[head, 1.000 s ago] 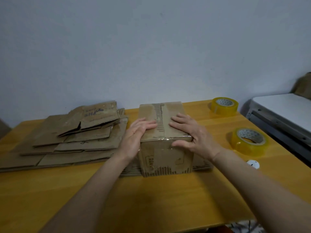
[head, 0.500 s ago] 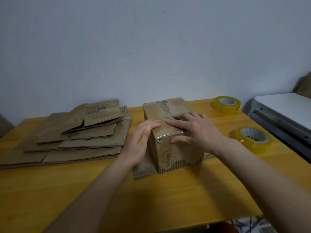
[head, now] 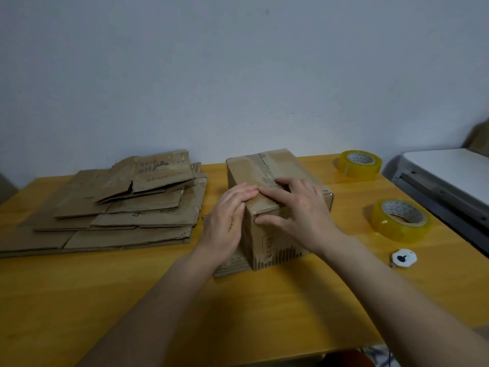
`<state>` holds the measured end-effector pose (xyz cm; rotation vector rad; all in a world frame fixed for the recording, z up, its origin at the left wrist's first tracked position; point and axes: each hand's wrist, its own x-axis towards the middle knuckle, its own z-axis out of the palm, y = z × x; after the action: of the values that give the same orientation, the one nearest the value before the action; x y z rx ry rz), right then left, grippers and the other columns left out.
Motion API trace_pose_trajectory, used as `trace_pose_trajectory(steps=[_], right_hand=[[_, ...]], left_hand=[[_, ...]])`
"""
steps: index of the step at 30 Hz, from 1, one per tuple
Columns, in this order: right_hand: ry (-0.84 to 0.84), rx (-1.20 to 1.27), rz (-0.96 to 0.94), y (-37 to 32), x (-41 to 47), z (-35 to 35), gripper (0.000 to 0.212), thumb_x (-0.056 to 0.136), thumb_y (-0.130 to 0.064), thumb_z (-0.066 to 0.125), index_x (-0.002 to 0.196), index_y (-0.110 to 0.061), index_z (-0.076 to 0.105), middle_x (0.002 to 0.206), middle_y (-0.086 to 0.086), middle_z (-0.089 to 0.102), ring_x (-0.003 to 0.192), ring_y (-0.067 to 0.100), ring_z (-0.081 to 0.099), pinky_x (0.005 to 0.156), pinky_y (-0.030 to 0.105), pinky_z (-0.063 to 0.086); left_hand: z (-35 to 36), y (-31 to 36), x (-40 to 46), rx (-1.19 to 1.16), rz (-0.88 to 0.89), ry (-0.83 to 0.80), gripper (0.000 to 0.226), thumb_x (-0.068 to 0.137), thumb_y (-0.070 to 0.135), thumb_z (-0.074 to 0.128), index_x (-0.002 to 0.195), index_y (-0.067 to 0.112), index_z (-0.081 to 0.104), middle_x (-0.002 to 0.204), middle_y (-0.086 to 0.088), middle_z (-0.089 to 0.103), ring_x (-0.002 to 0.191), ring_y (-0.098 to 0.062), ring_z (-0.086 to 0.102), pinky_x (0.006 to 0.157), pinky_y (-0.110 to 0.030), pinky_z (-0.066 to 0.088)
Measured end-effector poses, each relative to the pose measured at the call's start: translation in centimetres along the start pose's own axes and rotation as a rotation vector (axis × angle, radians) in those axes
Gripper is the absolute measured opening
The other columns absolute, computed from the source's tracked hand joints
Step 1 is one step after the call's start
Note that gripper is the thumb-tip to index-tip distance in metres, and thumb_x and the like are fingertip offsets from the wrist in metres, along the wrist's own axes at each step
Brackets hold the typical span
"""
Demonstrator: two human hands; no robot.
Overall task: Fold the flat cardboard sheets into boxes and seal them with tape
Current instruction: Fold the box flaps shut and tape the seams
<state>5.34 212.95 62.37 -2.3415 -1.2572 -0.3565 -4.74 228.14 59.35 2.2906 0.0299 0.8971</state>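
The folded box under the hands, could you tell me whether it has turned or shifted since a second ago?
Yes. The box has rotated: a second ago its front face lay square to the table edge; now a corner points toward the person.

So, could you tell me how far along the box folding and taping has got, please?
Done: one box stands folded, with tape along its top seam. In hand: the left hand and right hand press flat on its near corner. Left: a stack of flat cardboard sheets waits beside it, with two tape rolls nearby.
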Motion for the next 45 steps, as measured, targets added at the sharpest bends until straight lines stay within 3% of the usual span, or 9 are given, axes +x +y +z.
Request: trace_pose_trajectory(steps=[4, 10, 17, 24, 33, 37, 40, 42, 45], right_hand=[[-0.001, -0.013, -0.04, 0.3, -0.7, 0.2, 0.072, 0.075, -0.059, 0.065, 0.141, -0.043, 0.04, 0.15, -0.001, 0.032, 0.134, 0.017, 0.027, 0.107, 0.029, 0.012], [0.054, 0.115, 0.031, -2.4, -1.3, 0.6, 0.085, 0.072, -0.088, 0.026, 0.132, -0.033, 0.051, 0.138, -0.006, 0.044, 0.129, 0.012, 0.033, 0.107, 0.032, 0.018], [0.106, 0.133, -0.026, -1.4, -1.5, 0.8, 0.053, 0.083, -0.049, 0.061, 0.129, -0.022, 0.057, 0.129, -0.006, 0.054, 0.122, 0.011, 0.042, 0.105, 0.024, 0.02], [0.094, 0.08, -0.029, -1.6, -0.1, 0.6, 0.067, 0.065, -0.066, 0.061, 0.117, -0.023, 0.06, 0.103, -0.011, 0.044, 0.098, 0.006, 0.035, 0.09, 0.027, 0.027], [0.065, 0.105, -0.069, -0.9, 0.4, -0.2, 0.05, 0.068, -0.034, 0.082, 0.11, -0.016, 0.061, 0.099, -0.007, 0.042, 0.092, 0.009, 0.036, 0.082, 0.028, 0.038], [-0.002, 0.17, -0.108, 0.1, 0.2, -1.1, 0.046, 0.075, -0.027, 0.077, 0.117, -0.017, 0.064, 0.105, -0.007, 0.05, 0.098, 0.009, 0.04, 0.086, 0.025, 0.038], [-0.102, -0.013, -0.197, 1.8, 1.3, -2.7, 0.06, 0.078, -0.055, 0.064, 0.13, -0.025, 0.058, 0.126, -0.002, 0.051, 0.117, 0.016, 0.039, 0.101, 0.034, 0.035], [-0.182, -0.252, -0.162, 3.4, 1.8, -3.4, 0.088, 0.069, -0.084, 0.036, 0.143, -0.037, 0.038, 0.152, -0.002, 0.03, 0.138, 0.018, 0.02, 0.116, 0.041, 0.019], [-0.267, -0.103, -0.057, 6.0, 1.5, -3.4, 0.095, 0.063, -0.088, 0.032, 0.146, -0.041, 0.03, 0.158, -0.008, 0.018, 0.146, 0.011, 0.007, 0.12, 0.041, 0.01]], left_hand=[[-0.2, -0.1, 0.0, 0.004, 0.008, -0.008, 0.036, 0.099, -0.003, 0.039, 0.127, 0.009, 0.059, 0.134, -0.001, 0.055, 0.134, -0.011, 0.041, 0.112, -0.02, 0.029], [0.0, 0.1, 0.0, -0.021, 0.008, 0.004, 0.034, 0.098, -0.004, 0.039, 0.124, 0.003, 0.06, 0.132, -0.005, 0.056, 0.133, -0.014, 0.042, 0.11, -0.016, 0.028], [-0.2, -0.3, 0.1, -0.019, 0.019, 0.007, 0.04, 0.092, -0.013, 0.046, 0.122, 0.006, 0.062, 0.131, -0.003, 0.058, 0.132, -0.013, 0.044, 0.111, -0.018, 0.03], [0.4, -0.4, -0.1, -0.046, -0.021, 0.042, 0.04, 0.09, -0.013, 0.049, 0.121, 0.008, 0.063, 0.131, 0.001, 0.058, 0.133, -0.01, 0.043, 0.111, -0.016, 0.029], [1.9, -0.2, -1.0, 0.087, 0.045, 0.026, 0.054, 0.095, 0.047, 0.04, 0.128, 0.007, 0.054, 0.137, -0.006, 0.049, 0.136, -0.018, 0.035, 0.112, -0.037, 0.028], [3.4, -0.1, -0.9, 0.13, 0.077, 0.18, 0.058, 0.097, 0.049, 0.035, 0.12, 0.001, 0.059, 0.128, -0.014, 0.055, 0.13, -0.028, 0.043, 0.107, -0.039, 0.032], [4.4, 0.3, -0.8, 0.09, 0.072, 0.279, 0.056, 0.101, 0.043, 0.031, 0.115, -0.002, 0.061, 0.125, -0.015, 0.057, 0.128, -0.027, 0.044, 0.11, -0.035, 0.031], [4.7, 0.6, -0.7, 0.054, 0.067, 0.323, 0.055, 0.101, 0.04, 0.029, 0.111, -0.004, 0.062, 0.121, -0.016, 0.058, 0.126, -0.025, 0.045, 0.111, -0.031, 0.03], [4.9, 0.7, -0.3, 0.041, 0.082, 0.37, 0.058, 0.102, 0.041, 0.028, 0.105, -0.006, 0.063, 0.116, -0.016, 0.06, 0.121, -0.028, 0.048, 0.108, -0.035, 0.034]])
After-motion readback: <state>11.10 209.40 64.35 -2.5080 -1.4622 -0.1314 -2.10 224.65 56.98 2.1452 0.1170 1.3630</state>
